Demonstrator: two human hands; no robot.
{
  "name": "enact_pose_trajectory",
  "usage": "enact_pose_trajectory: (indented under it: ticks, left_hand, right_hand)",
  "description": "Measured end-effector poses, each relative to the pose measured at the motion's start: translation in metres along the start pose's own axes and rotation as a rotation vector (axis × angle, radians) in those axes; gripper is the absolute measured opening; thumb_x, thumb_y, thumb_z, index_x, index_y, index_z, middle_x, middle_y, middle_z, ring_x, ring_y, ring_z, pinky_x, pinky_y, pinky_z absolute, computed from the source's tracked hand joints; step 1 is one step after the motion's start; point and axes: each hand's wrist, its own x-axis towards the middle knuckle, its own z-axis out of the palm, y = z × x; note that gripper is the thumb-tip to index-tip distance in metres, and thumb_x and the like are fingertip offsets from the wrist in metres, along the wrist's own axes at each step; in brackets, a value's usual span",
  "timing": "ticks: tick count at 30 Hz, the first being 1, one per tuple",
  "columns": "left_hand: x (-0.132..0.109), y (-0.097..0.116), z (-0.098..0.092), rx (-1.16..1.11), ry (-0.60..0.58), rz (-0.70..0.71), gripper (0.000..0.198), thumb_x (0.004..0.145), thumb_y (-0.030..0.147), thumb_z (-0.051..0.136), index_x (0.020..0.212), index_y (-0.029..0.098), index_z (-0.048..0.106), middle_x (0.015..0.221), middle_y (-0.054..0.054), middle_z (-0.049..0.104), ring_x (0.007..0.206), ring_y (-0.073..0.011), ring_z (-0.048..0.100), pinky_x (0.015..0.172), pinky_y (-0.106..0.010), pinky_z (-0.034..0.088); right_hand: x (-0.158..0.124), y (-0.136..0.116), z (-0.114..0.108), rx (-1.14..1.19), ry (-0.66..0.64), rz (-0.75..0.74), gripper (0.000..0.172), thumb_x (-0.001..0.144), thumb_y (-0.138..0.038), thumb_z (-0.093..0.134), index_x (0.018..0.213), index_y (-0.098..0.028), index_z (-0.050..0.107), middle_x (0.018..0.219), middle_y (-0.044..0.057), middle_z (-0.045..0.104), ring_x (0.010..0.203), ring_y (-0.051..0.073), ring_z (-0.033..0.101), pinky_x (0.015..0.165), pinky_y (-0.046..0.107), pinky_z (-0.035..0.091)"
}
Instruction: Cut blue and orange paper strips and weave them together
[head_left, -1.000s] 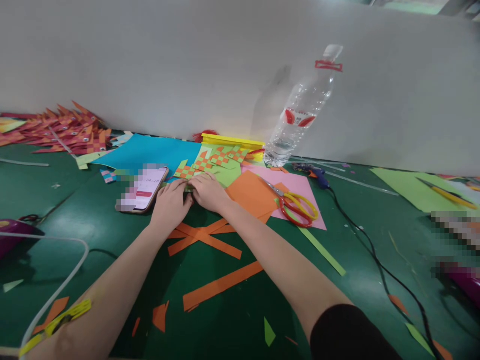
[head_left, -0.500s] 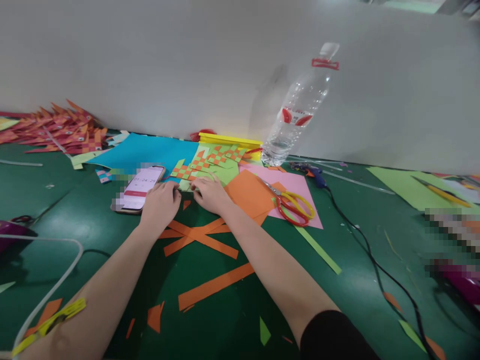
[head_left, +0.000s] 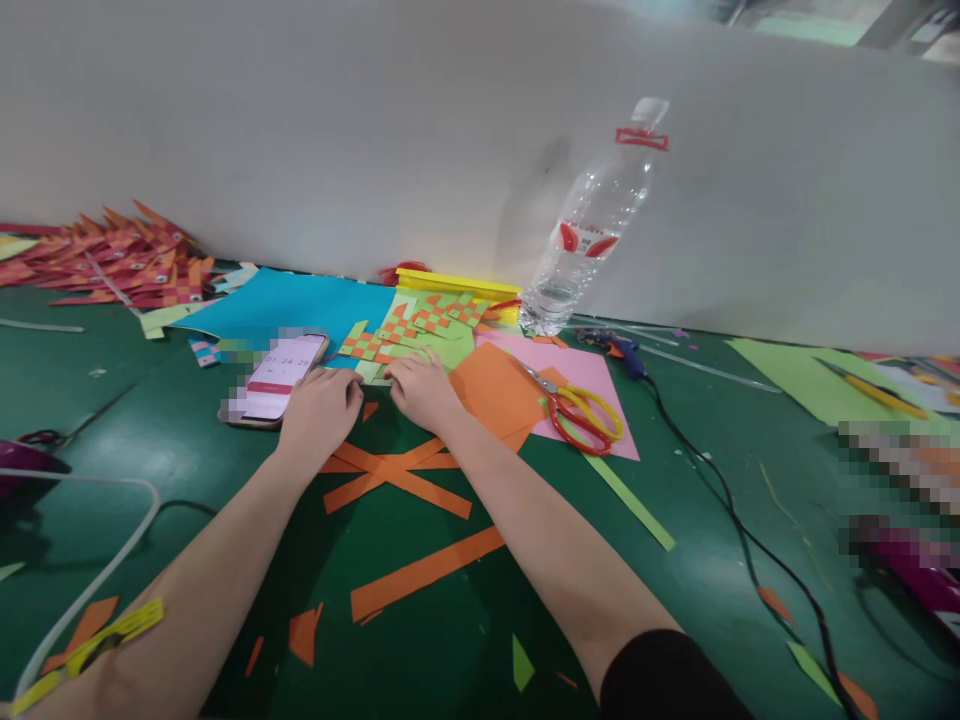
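My left hand lies beside the phone, its fingers curled at one end of a light green paper piece. At the other end of that piece is my right hand, fingers bent and pressed together. Both sets of fingertips seem to pinch the paper, though they are partly hidden. Just beyond lie several woven green-and-orange paper fish on a green sheet. Orange paper strips cross one another between my forearms.
Scissors rest on orange and pink paper to the right. A clear bottle leans against the wall. Behind it on the right run a glue gun and its black cord. Red-orange woven pieces are heaped far left, near a blue sheet.
The view has shifted slightly. Both hands keep almost the same place and pose at the light green paper; the objects around them have not moved.
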Motion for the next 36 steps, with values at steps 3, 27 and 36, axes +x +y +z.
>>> enact_pose_trajectory:
  ticks: [3, 27, 36]
  left_hand:
    - [-0.0016, 0.0022, -0.0003, 0.029, 0.016, 0.004, 0.032, 0.089, 0.022, 0.037, 0.095, 0.017, 0.068, 0.098, -0.01, 0.071, 0.096, -0.0289, 0.062, 0.082, -0.042, 0.047]
    - [-0.0051, 0.0005, 0.0026, 0.226, 0.04, -0.011, 0.038, 0.087, 0.019, 0.039, 0.115, 0.014, 0.065, 0.126, -0.016, 0.055, 0.111, -0.0367, 0.049, 0.077, -0.047, 0.048]
    - [-0.0047, -0.0018, 0.0068, 0.189, 0.029, -0.025, 0.04, 0.088, 0.02, 0.037, 0.119, 0.014, 0.06, 0.13, -0.014, 0.056, 0.114, -0.0367, 0.048, 0.081, -0.049, 0.047]
  right_hand:
    - [-0.0008, 0.0011, -0.0008, -0.004, -0.017, -0.009, 0.025, 0.086, -0.009, 0.044, 0.093, -0.019, 0.065, 0.106, 0.006, 0.069, 0.105, 0.022, 0.058, 0.108, 0.047, 0.022]
    - [0.0009, -0.0035, -0.0068, 0.007, -0.107, -0.076, 0.031, 0.089, -0.01, 0.043, 0.107, -0.016, 0.067, 0.133, 0.009, 0.058, 0.123, 0.025, 0.049, 0.11, 0.048, 0.028]
    - [-0.0013, -0.0031, -0.0047, 0.035, -0.151, -0.085, 0.03, 0.093, -0.02, 0.046, 0.12, -0.021, 0.061, 0.141, 0.007, 0.051, 0.133, 0.025, 0.04, 0.112, 0.053, 0.026]
